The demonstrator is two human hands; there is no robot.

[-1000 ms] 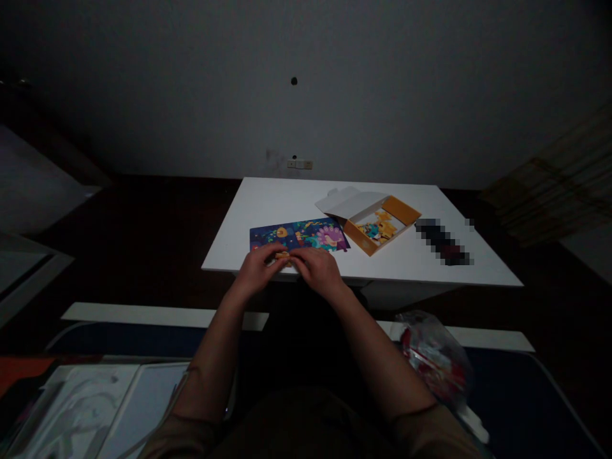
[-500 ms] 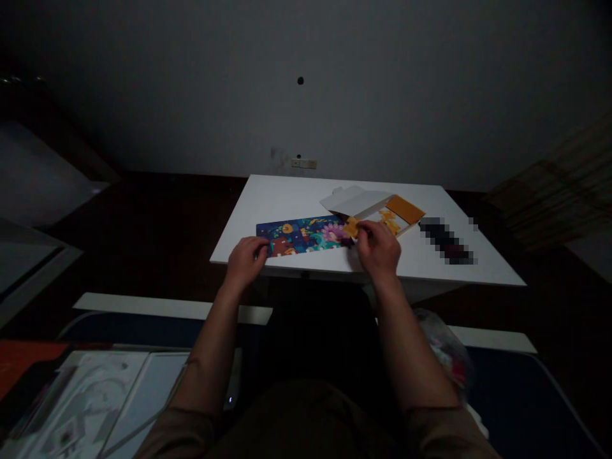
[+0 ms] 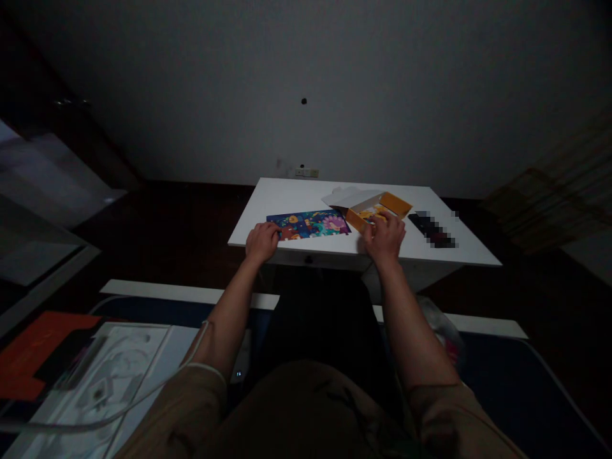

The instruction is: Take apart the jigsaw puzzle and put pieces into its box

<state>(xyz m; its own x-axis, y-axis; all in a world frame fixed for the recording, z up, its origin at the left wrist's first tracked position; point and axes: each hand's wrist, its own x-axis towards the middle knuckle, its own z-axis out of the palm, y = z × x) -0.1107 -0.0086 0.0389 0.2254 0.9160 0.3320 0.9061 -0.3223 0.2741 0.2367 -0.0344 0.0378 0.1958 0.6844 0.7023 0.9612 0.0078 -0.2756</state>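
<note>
My left hand (image 3: 262,242) rests at the left end of a colourful jigsaw puzzle (image 3: 310,225), its fingers laid over the edge and its thumb mostly hidden. The puzzle lies flat on the white table, with dark blue, purple and teal pictures. Right of it stands an opened orange box (image 3: 356,219) with a white inside and yellow printed contents. My right hand (image 3: 386,239) reaches over the box's near edge. Its bent fingers sit somewhat apart inside, over the yellow contents, and the fingertips are partly hidden.
The white table (image 3: 287,189) stands before a grey wall. A blurred-out dark object (image 3: 433,229) lies at its right. Beside me on the blue seat are a white packaging tray (image 3: 119,357) with a cable, an orange sheet (image 3: 41,344) and a clear plastic bag (image 3: 440,328).
My right hand has gone from the box's left orange wall to inside the box. My left hand stays at the puzzle's left end, reaching slightly further over it. The view has shifted.
</note>
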